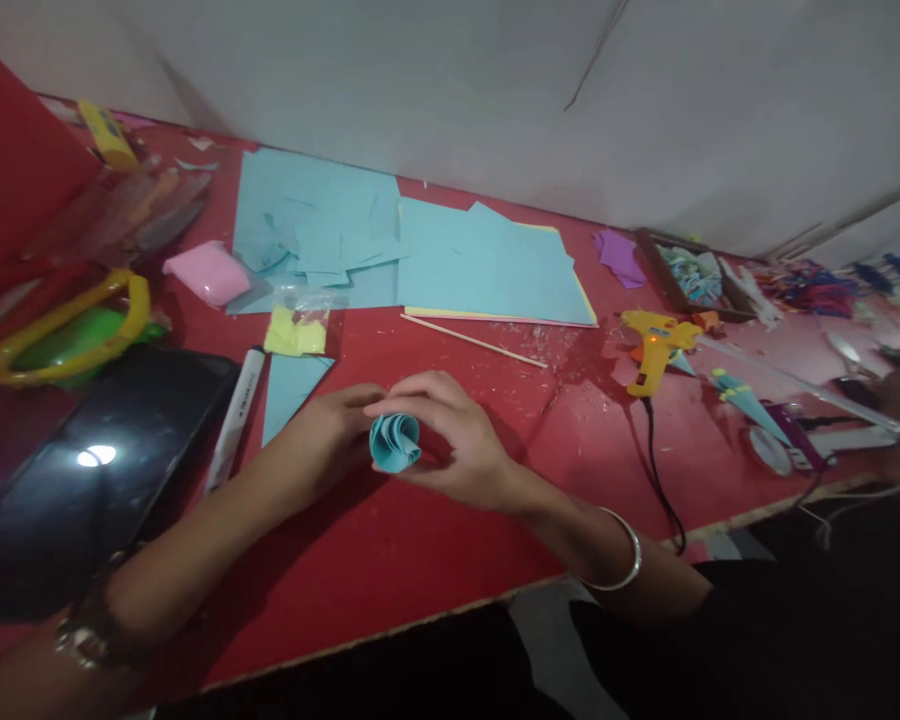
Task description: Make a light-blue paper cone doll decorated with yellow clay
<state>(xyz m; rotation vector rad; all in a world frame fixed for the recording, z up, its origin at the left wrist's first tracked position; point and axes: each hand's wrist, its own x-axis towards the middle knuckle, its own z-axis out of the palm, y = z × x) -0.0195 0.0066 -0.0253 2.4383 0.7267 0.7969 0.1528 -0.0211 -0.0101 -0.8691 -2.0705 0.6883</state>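
A rolled piece of light blue paper (394, 443) is held above the red table, its coiled end facing me. My right hand (450, 440) wraps round it, with the thumb below and the fingers over the top. From the other side my left hand (337, 430) closes on the roll; its fingertips are partly hidden behind the paper and the right hand. A cut piece of blue paper (289, 390) and a white marker (236, 415) lie beside the left forearm. Beyond the hands rests a thin wooden stick (474, 341).
Sheets of blue paper (487, 260) are stacked toward the wall. A yellow glue gun (654, 350) with a black cord stands at right, near a blue paper cone (750, 403). A dark tablet-like slab (112, 480) lies at left. Part of another person shows at far right.
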